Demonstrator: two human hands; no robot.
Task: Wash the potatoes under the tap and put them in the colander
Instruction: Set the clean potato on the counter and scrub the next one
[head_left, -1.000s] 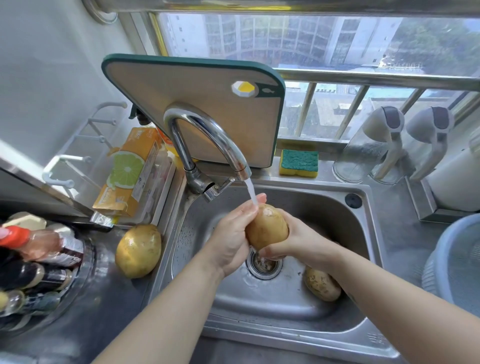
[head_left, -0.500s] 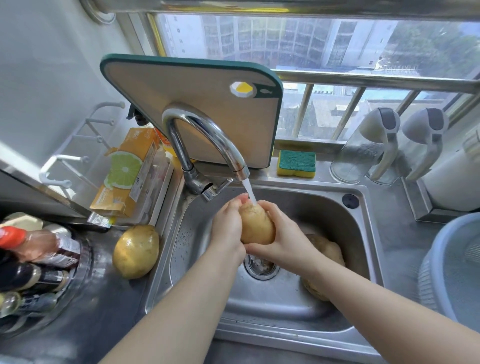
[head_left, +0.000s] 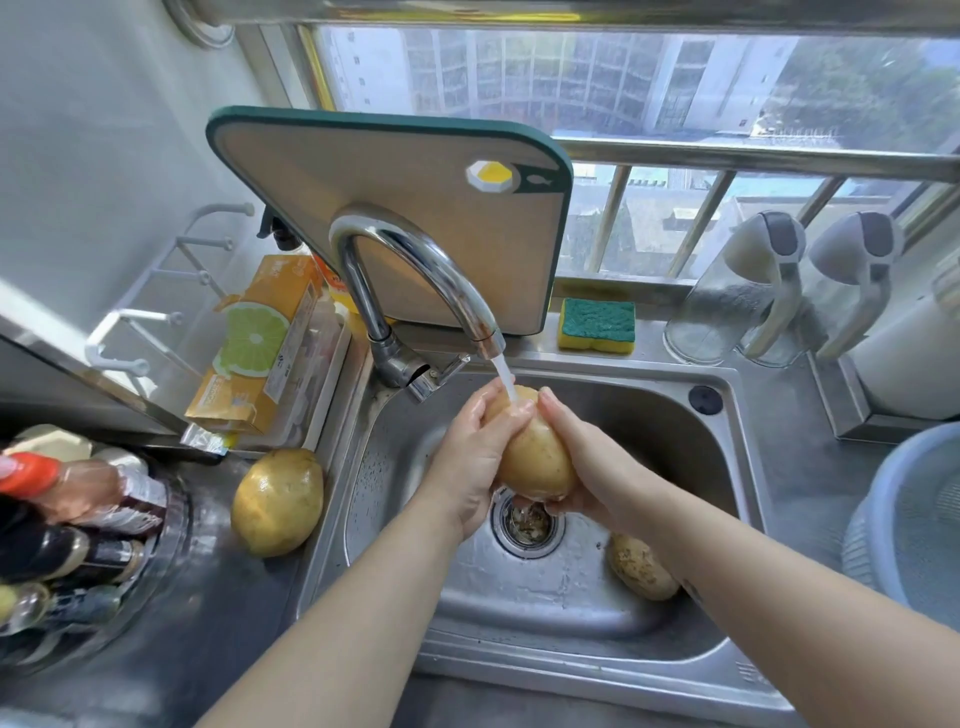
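Under the running tap, above the sink drain: one potato held between both hands, long axis tilted, upper end in the water stream. Left hand wrapped around the potato's left side, fingers curled over the top end, wet. Right hand cupped around the right side and underside, thumb reaching up beside the stream. Both hands closed on the same potato, palms pressed to the skin.

Second potato lying on the sink floor, right of the drain, partly hidden by the right forearm, skin mottled with dark specks. Third potato, larger and glossy, resting on the steel desk just beside the sink's left rim.

Pale blue colander at the right frame edge on the desk, well apart from the hands; only its left part in view, contents not discernible.

Behind the tap: cutting board with green rim, leaning upright against the window rail. Green-and-yellow sponge on the ledge right of the board. Orange box with a lime print left of the tap. Two clear dispensers with grey handles at the back right. Bottles clustered at the lower left.
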